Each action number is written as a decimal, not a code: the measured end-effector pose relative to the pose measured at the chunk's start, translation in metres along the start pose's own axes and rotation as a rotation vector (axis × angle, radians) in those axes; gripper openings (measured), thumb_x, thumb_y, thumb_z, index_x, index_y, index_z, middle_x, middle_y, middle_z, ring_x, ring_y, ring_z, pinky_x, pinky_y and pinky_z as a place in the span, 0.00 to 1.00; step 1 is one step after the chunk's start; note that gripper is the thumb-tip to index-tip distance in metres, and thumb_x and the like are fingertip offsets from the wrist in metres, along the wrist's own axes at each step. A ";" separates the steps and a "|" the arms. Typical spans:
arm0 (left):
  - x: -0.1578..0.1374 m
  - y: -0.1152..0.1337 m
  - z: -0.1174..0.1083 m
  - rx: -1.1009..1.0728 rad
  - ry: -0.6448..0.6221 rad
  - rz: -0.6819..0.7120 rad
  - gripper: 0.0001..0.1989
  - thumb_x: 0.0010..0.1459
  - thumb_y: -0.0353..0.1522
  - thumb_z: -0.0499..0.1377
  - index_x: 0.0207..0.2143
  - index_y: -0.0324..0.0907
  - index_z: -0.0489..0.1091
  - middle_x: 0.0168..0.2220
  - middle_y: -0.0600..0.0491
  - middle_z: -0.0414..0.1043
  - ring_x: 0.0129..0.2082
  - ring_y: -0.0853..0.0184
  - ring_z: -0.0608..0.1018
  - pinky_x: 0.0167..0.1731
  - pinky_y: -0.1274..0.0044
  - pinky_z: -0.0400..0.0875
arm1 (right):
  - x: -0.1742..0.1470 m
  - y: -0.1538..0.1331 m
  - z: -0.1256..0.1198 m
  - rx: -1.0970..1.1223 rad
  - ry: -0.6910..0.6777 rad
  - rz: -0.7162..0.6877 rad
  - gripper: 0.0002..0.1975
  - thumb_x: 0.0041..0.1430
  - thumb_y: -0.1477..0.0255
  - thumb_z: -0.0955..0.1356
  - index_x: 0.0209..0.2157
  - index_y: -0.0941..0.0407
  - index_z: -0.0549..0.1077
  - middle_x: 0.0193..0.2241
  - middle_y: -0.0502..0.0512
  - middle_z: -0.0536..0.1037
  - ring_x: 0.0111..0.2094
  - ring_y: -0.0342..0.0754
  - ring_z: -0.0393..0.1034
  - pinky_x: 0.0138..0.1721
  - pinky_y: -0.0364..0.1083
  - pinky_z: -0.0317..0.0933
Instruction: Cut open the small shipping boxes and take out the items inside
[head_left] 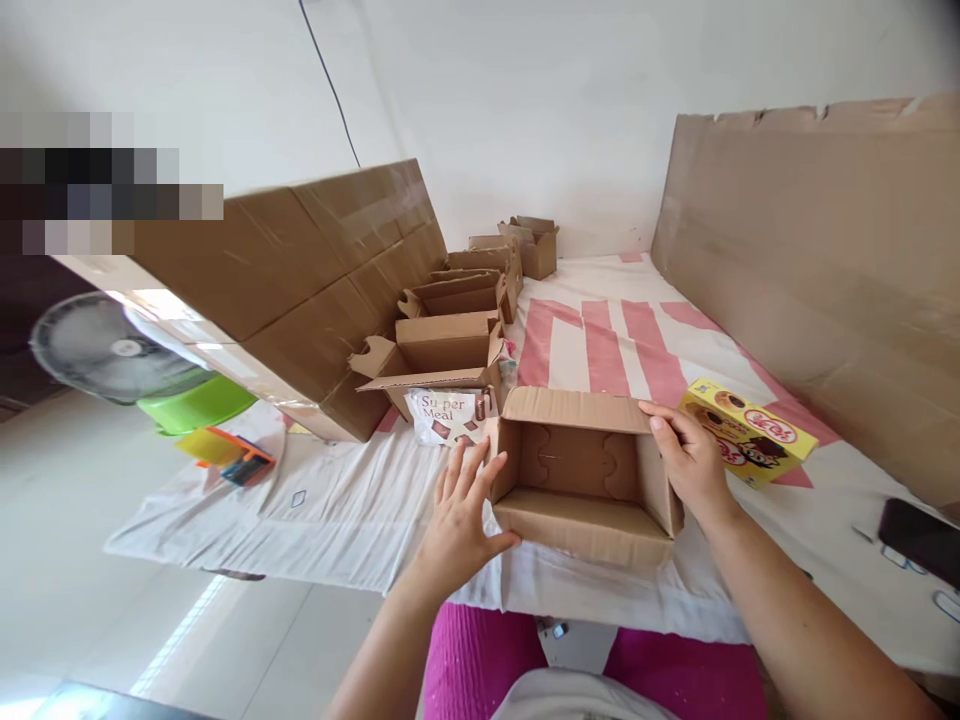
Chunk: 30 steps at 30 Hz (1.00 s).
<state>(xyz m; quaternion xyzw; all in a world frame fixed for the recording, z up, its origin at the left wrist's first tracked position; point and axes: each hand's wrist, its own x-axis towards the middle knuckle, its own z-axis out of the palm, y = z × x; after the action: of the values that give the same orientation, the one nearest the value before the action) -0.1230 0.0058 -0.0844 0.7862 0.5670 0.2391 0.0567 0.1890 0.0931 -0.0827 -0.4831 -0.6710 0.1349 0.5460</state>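
Note:
A small open cardboard box [585,525] sits before me on the cloth, its hollow inside facing me and slotted tabs showing on its far wall. My right hand [694,465] grips its back right corner, thumb on the rim and fingers curled at the outer side. Against the box's left side rests my left hand [465,505], fingers spread and thumb at the front corner. Just left of the box lies a white and brown packet [450,415] printed "Super Meal". Beyond my right hand is a yellow printed carton [750,432].
Several open cardboard boxes [442,345] run in a row along a tall cardboard panel [322,270] at left. Another panel [817,270] stands at right. A dark phone [922,540] lies near the right edge. A fan [124,345] and an orange-yellow object [229,455] are at left.

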 end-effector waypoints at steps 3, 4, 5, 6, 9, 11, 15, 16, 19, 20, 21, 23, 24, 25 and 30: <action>0.006 0.010 0.014 0.155 0.112 -0.012 0.29 0.50 0.31 0.68 0.55 0.43 0.66 0.66 0.37 0.55 0.69 0.40 0.48 0.61 0.46 0.53 | -0.002 -0.001 -0.002 -0.028 0.003 0.011 0.13 0.65 0.64 0.63 0.42 0.55 0.76 0.40 0.59 0.80 0.43 0.52 0.75 0.44 0.52 0.68; 0.008 0.014 0.015 0.186 0.131 -0.005 0.24 0.51 0.30 0.67 0.51 0.41 0.69 0.66 0.35 0.55 0.69 0.39 0.48 0.61 0.46 0.53 | -0.004 -0.002 -0.003 -0.040 0.009 0.010 0.13 0.65 0.64 0.63 0.42 0.55 0.76 0.40 0.59 0.80 0.42 0.52 0.75 0.43 0.52 0.68; 0.009 0.019 0.014 0.206 0.139 0.004 0.20 0.52 0.28 0.65 0.49 0.40 0.71 0.67 0.35 0.53 0.69 0.39 0.47 0.61 0.46 0.51 | -0.006 -0.004 -0.003 -0.051 0.016 0.007 0.12 0.65 0.64 0.64 0.43 0.55 0.75 0.40 0.59 0.80 0.42 0.52 0.74 0.43 0.52 0.69; 0.011 0.025 0.012 0.211 0.136 0.019 0.16 0.54 0.26 0.63 0.47 0.40 0.72 0.67 0.35 0.51 0.69 0.40 0.46 0.62 0.46 0.49 | -0.010 -0.006 -0.004 -0.060 0.029 0.000 0.12 0.64 0.65 0.64 0.43 0.55 0.74 0.40 0.59 0.80 0.42 0.52 0.74 0.42 0.52 0.69; 0.012 0.045 -0.001 0.060 -0.006 0.147 0.17 0.58 0.21 0.54 0.48 0.42 0.72 0.66 0.39 0.57 0.68 0.46 0.55 0.64 0.46 0.43 | -0.025 -0.014 -0.003 -0.083 0.075 -0.038 0.14 0.64 0.67 0.64 0.49 0.55 0.70 0.43 0.60 0.78 0.41 0.52 0.74 0.40 0.50 0.70; 0.013 0.059 -0.008 -0.194 -0.193 0.221 0.19 0.59 0.24 0.54 0.52 0.45 0.70 0.60 0.42 0.67 0.64 0.51 0.65 0.65 0.49 0.46 | -0.037 -0.023 -0.003 -0.087 0.122 -0.102 0.22 0.62 0.70 0.66 0.57 0.56 0.64 0.48 0.64 0.76 0.43 0.52 0.74 0.41 0.50 0.71; 0.017 0.078 -0.004 -0.976 -0.292 -0.087 0.21 0.61 0.42 0.58 0.53 0.43 0.68 0.51 0.41 0.74 0.51 0.55 0.76 0.52 0.62 0.71 | -0.049 -0.041 -0.012 -0.092 0.034 -0.434 0.29 0.58 0.82 0.66 0.61 0.54 0.61 0.45 0.60 0.79 0.44 0.51 0.75 0.45 0.50 0.71; 0.019 0.081 0.001 -1.189 -0.267 -0.204 0.23 0.60 0.46 0.57 0.51 0.42 0.70 0.48 0.41 0.76 0.48 0.55 0.78 0.47 0.64 0.75 | -0.050 -0.044 -0.016 -0.100 -0.027 -0.522 0.27 0.58 0.84 0.65 0.58 0.53 0.66 0.43 0.57 0.80 0.45 0.51 0.75 0.45 0.50 0.71; 0.022 0.088 0.017 -1.613 -0.224 -0.460 0.23 0.56 0.48 0.62 0.43 0.38 0.74 0.38 0.43 0.78 0.38 0.59 0.80 0.40 0.68 0.77 | -0.050 -0.050 -0.028 -0.129 -0.118 -0.631 0.21 0.57 0.86 0.63 0.47 0.51 0.74 0.41 0.55 0.81 0.45 0.52 0.73 0.44 0.53 0.71; 0.023 0.091 0.023 -1.666 -0.208 -0.513 0.20 0.54 0.45 0.65 0.40 0.37 0.75 0.37 0.44 0.79 0.37 0.60 0.80 0.40 0.69 0.76 | -0.050 -0.051 -0.031 -0.136 -0.116 -0.616 0.21 0.56 0.86 0.62 0.45 0.51 0.75 0.41 0.55 0.81 0.45 0.52 0.73 0.43 0.53 0.71; 0.022 0.093 0.028 -1.691 -0.187 -0.549 0.18 0.52 0.42 0.67 0.38 0.37 0.76 0.36 0.45 0.79 0.36 0.61 0.80 0.40 0.70 0.76 | -0.052 -0.051 -0.033 -0.138 -0.118 -0.598 0.21 0.56 0.86 0.62 0.44 0.51 0.75 0.41 0.54 0.81 0.44 0.51 0.73 0.43 0.54 0.71; 0.020 0.096 0.035 -1.712 -0.132 -0.588 0.16 0.49 0.39 0.69 0.36 0.36 0.78 0.35 0.46 0.80 0.37 0.61 0.81 0.41 0.70 0.76 | -0.056 -0.050 -0.037 -0.132 -0.139 -0.563 0.22 0.56 0.85 0.61 0.44 0.50 0.75 0.41 0.54 0.81 0.45 0.51 0.73 0.44 0.54 0.71; 0.018 0.097 0.038 -1.719 -0.108 -0.601 0.16 0.48 0.38 0.70 0.36 0.36 0.78 0.35 0.47 0.80 0.37 0.61 0.81 0.42 0.70 0.76 | -0.059 -0.050 -0.038 -0.130 -0.166 -0.549 0.22 0.55 0.85 0.61 0.44 0.50 0.75 0.41 0.53 0.81 0.46 0.52 0.73 0.45 0.55 0.70; 0.016 0.098 0.040 -1.723 -0.086 -0.613 0.16 0.48 0.38 0.70 0.37 0.37 0.78 0.35 0.47 0.80 0.37 0.60 0.81 0.42 0.69 0.76 | -0.062 -0.049 -0.040 -0.132 -0.199 -0.536 0.22 0.55 0.85 0.61 0.45 0.50 0.75 0.42 0.54 0.80 0.47 0.52 0.72 0.46 0.56 0.70; 0.008 0.100 0.042 -1.706 -0.034 -0.637 0.15 0.47 0.39 0.70 0.33 0.37 0.78 0.33 0.48 0.81 0.34 0.61 0.81 0.40 0.69 0.77 | -0.072 -0.055 -0.048 -0.207 -0.336 -0.495 0.20 0.53 0.69 0.71 0.49 0.54 0.72 0.48 0.60 0.77 0.54 0.61 0.66 0.52 0.63 0.65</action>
<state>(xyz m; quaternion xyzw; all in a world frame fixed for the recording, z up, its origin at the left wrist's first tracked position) -0.0158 -0.0138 -0.0830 0.2871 0.3873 0.5389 0.6907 0.1981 -0.0082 -0.0701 -0.3291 -0.8591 0.0069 0.3920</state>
